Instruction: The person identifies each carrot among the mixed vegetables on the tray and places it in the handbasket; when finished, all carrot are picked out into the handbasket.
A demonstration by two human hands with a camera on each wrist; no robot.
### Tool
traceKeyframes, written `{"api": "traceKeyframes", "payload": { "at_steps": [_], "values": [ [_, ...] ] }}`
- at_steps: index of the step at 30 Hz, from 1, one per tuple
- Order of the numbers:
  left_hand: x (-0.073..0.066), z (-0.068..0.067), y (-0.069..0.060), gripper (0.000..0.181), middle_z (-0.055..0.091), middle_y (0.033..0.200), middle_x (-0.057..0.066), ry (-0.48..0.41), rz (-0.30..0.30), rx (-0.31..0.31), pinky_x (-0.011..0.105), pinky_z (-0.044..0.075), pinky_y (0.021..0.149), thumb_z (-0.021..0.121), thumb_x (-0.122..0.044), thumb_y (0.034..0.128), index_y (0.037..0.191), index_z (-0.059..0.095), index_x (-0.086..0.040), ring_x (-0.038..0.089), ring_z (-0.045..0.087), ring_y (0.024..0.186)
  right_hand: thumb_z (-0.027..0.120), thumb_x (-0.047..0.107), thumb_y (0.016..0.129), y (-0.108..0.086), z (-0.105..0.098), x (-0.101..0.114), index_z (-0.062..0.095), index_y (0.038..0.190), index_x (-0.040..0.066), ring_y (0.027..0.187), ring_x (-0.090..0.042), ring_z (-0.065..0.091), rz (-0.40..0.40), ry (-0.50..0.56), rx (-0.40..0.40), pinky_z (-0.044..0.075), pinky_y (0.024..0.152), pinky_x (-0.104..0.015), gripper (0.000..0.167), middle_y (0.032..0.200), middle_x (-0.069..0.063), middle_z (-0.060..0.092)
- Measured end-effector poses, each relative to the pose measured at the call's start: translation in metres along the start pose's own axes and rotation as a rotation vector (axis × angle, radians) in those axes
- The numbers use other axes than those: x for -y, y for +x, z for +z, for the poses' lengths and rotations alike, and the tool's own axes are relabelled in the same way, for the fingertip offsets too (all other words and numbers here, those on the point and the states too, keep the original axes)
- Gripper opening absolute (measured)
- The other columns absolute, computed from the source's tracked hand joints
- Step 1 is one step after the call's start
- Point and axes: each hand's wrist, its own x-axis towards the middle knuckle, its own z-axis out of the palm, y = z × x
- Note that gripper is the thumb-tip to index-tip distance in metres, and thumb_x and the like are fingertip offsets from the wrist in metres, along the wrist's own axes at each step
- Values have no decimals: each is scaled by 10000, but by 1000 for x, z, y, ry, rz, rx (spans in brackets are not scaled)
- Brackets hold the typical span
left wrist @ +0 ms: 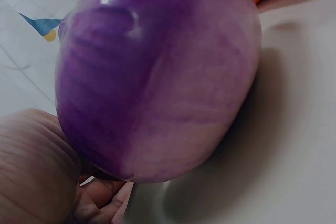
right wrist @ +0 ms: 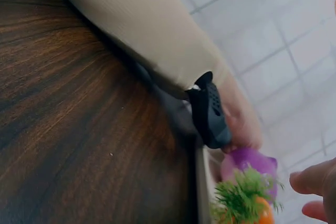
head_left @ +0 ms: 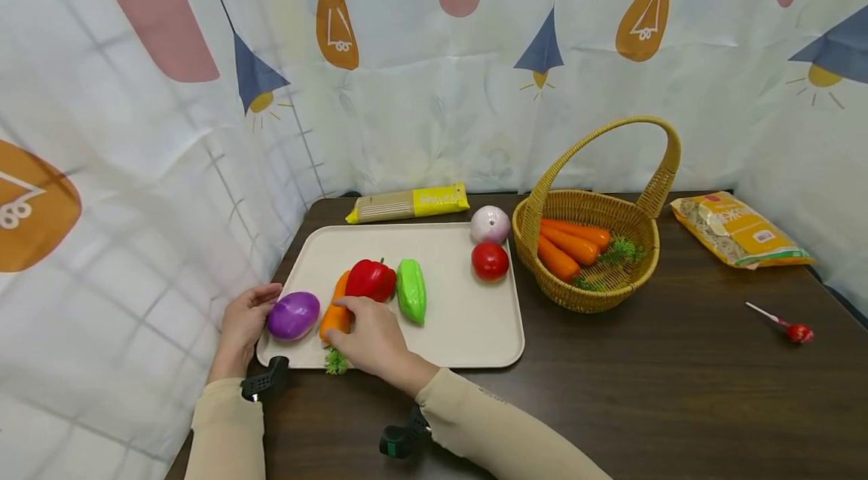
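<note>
A cream tray [head_left: 461, 337] bears toy vegetables. My left hand [head_left: 246, 318] is at the tray's left rim, close beside a purple rounded vegetable [head_left: 294, 316]; in the left wrist view that vegetable [left wrist: 157, 77] hides much of the hand's contact. My right hand [head_left: 373, 333] reaches over a carrot [head_left: 337, 308], thumb and fingers apart around it. In the right wrist view the carrot's green top [right wrist: 244, 192] shows, with a gap between the fingers [right wrist: 312, 179] and thumb. A red bell pepper [head_left: 370, 280] and a green vegetable [head_left: 411, 291] lie to its right.
A tomato [head_left: 490, 261] and a pale onion [head_left: 490, 224] sit near the tray's right side. Beside them stands a wicker basket [head_left: 590, 303] with several carrots [head_left: 570, 245]. Noodles [head_left: 410, 203] lie behind the tray. At right are a yellow food bag [head_left: 742, 231] and a lollipop [head_left: 799, 333].
</note>
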Motion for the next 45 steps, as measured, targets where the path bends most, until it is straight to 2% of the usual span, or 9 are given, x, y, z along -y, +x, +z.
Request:
{"api": "traceKeyframes", "payload": {
  "at_steps": [6,11,16,20,25,30,36,41,45],
  "values": [
    [1,0,0,415,607,1238,190,11,5,10,47,446,756,423,92,930,1340,488,121,-162,534,807,753,424,820,3,13,0,655,1254,218,1034,-83,572,26,-77,9,487,837,-217,490,1212,73,622],
    [2,2,2,411,628,1210,155,2,6,5,51,450,752,427,93,928,1332,499,116,-162,540,812,764,442,803,7,21,-4,679,1222,239,1008,-118,576,60,-78,-25,490,791,-209,474,1228,30,586],
    [1,3,3,412,622,1230,171,-1,5,6,55,453,753,431,96,928,1334,495,118,-154,544,822,767,432,800,10,27,-11,699,1203,268,1047,-154,560,87,-75,-45,483,800,-220,440,1275,2,558],
    [1,2,3,414,614,1235,169,8,-2,6,51,450,752,426,90,931,1339,494,112,-160,537,818,775,387,795,13,28,-13,710,1184,261,1047,-170,573,85,-80,-67,492,799,-232,414,1258,-15,581],
    [1,1,2,416,625,1223,135,4,-14,4,45,445,758,424,93,933,1342,494,107,-165,533,811,766,282,779,14,29,-12,717,1164,251,946,-142,569,115,-51,-75,457,730,-197,389,1200,-11,604],
    [0,0,2,417,641,1201,110,-8,-15,2,50,448,762,425,99,930,1342,493,111,-158,540,817,762,245,771,15,29,-11,715,1164,229,882,-113,541,143,-10,-93,422,684,-178,396,1159,2,618],
    [0,-1,2,423,655,1142,31,-11,-14,-3,52,448,763,421,88,927,1344,495,103,-155,541,822,760,201,748,14,32,-11,718,1144,209,862,-114,550,145,18,-145,439,711,-201,398,1120,3,632],
    [2,-1,2,419,634,1216,142,3,-18,-2,49,446,761,422,86,928,1340,497,105,-161,535,814,751,186,774,10,37,-14,715,1152,217,900,-123,573,113,2,-163,465,754,-218,381,1122,-2,630],
    [2,0,2,422,575,1294,227,14,-19,3,48,441,761,416,83,932,1347,490,104,-151,532,836,735,174,786,8,35,-16,717,1151,219,942,-121,573,101,32,-168,475,805,-234,368,1138,10,627]
  ]
}}
